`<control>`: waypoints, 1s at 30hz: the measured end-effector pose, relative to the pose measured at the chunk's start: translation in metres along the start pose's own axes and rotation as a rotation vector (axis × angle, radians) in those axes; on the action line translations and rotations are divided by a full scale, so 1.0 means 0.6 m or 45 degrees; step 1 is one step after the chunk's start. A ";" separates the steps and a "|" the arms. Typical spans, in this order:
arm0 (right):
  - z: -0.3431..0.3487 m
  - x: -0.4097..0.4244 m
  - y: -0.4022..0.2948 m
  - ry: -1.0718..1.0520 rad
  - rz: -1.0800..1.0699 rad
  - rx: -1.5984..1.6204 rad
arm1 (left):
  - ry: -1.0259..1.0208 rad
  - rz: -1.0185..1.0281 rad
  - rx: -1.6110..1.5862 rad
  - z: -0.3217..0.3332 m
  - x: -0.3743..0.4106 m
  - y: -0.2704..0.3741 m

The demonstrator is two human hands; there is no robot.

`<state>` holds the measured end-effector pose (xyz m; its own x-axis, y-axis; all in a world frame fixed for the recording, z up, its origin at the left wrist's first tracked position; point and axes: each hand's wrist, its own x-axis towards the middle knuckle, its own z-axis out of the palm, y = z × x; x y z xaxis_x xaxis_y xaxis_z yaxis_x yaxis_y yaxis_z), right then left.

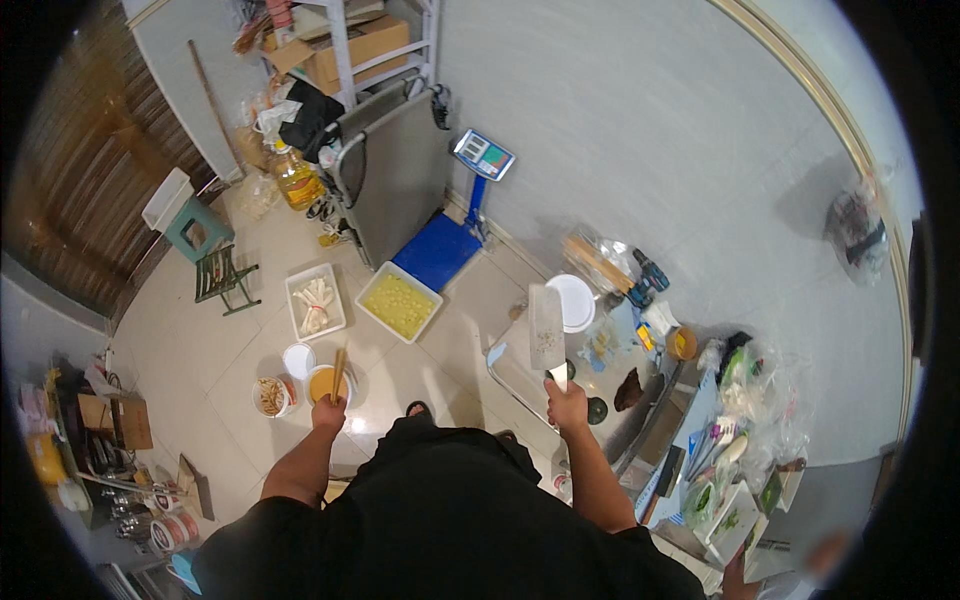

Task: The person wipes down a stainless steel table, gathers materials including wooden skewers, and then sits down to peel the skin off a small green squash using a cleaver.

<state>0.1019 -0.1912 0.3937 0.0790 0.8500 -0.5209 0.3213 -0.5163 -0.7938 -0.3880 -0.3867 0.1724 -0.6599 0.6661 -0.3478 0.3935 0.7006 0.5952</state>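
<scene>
In my left hand (329,414) are several wooden sticks (340,375), held over a white tub of orange-yellow contents (328,383). Beside that tub stand a bucket of tan sticks (271,397) and a white round lid or tub (299,361). My right hand (566,406) grips the white handle of a broad-bladed cleaver (547,330), its blade raised above the metal-edged table. Two dark round objects, one of them near the handle (596,410), and a dark brown piece (628,390) lie on that table.
A tray of yellow-green liquid (399,302) and a tray of pale bundled sticks (315,301) sit on the floor, near a blue platform scale (438,250). A cordless drill (646,278) lies behind the table. At lower right, another person's hand (739,576) shows.
</scene>
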 end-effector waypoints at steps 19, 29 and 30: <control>0.308 0.227 -0.277 -0.471 0.000 0.047 | -0.075 -0.373 0.015 -0.078 -0.118 -0.052; 0.420 0.519 -0.552 -0.373 -0.404 0.050 | 0.120 -0.895 -0.257 -0.061 -0.079 0.108; 0.427 0.551 -0.584 -0.397 -0.403 0.068 | 0.126 -0.819 -0.194 -0.056 -0.076 0.131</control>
<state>-0.2266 0.2438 0.4193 -0.3065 0.8989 -0.3131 0.2340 -0.2477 -0.9401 -0.3484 -0.3703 0.2592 -0.7912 0.0958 -0.6040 -0.1881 0.9017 0.3894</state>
